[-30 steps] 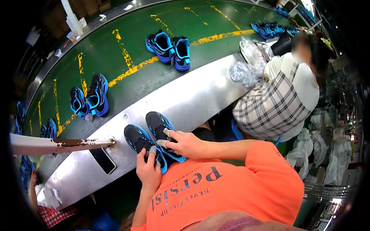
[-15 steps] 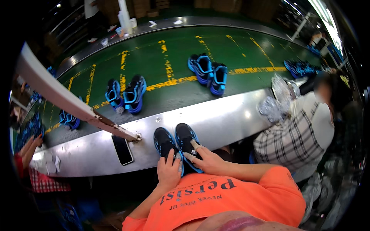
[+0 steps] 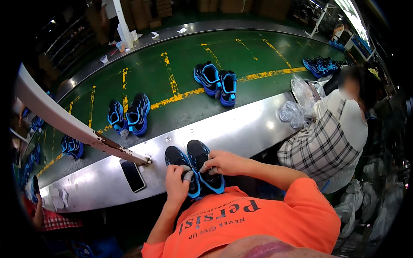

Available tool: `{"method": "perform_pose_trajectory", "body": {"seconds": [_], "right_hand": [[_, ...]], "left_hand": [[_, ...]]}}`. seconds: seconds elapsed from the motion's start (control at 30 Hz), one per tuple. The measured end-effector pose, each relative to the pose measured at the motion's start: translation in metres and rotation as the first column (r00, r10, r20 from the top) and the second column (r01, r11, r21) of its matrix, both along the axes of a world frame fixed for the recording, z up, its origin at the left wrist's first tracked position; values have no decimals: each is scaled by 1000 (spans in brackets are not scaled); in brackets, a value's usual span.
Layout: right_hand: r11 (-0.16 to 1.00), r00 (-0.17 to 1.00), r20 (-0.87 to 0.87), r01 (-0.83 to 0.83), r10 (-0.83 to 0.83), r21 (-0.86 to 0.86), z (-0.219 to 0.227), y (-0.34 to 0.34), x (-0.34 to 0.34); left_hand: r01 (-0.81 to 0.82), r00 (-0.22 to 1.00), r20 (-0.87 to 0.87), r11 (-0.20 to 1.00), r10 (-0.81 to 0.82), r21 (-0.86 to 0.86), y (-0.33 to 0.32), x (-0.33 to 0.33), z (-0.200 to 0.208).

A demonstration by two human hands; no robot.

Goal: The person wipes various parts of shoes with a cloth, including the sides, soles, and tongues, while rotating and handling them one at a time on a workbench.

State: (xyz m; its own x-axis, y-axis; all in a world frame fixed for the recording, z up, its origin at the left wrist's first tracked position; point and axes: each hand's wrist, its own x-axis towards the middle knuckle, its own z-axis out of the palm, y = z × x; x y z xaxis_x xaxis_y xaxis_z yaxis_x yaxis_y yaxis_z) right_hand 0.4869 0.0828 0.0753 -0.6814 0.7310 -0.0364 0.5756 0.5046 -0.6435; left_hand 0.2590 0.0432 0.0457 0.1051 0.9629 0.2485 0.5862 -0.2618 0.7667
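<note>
Two black sneakers with bright blue trim stand side by side on the metal ledge, toes pointing away from me. My left hand [image 3: 176, 182] has its fingers bent against the lace area of the left sneaker [image 3: 175, 155]. With curled fingers my right hand [image 3: 224, 163] grips the lace area of the right sneaker [image 3: 197, 151]. Pale coverings show on some of my fingertips. The laces and what exactly is pinched are too small to make out.
A phone [image 3: 132, 176] lies on the metal ledge [image 3: 232, 135] beside a slanted white post [image 3: 81, 124]. Sneaker pairs [image 3: 138, 115] stand on the green belt [image 3: 159, 99]. A person in plaid [image 3: 322, 150] sits at right near clear plastic bags [image 3: 293, 112]. Another person's hand [image 3: 38, 210] is at left.
My fingers have curled in more on both sneakers, and my right hand has shifted upward along its sneaker. The whole view has shifted slightly. At far left, another person's hand now holds up a shoe.
</note>
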Motion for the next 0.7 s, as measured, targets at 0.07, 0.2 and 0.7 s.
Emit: {"method": "perform_pose_trajectory", "body": {"seconds": [0.07,0.2,0.7], "right_hand": [[998,989,141,32,-38,48,1,-3,-6],[995,987,132,84,-89,46,-1,0,-6],[999,999,10,-32,32,-30,-6,10,19]], "left_hand": [[43,999,-3,998,-43,38,1,-1,-2],[234,972,11,971,-234,-53,9,-15,5],[29,995,-87,994,-38,-104,6,18,10]]}}
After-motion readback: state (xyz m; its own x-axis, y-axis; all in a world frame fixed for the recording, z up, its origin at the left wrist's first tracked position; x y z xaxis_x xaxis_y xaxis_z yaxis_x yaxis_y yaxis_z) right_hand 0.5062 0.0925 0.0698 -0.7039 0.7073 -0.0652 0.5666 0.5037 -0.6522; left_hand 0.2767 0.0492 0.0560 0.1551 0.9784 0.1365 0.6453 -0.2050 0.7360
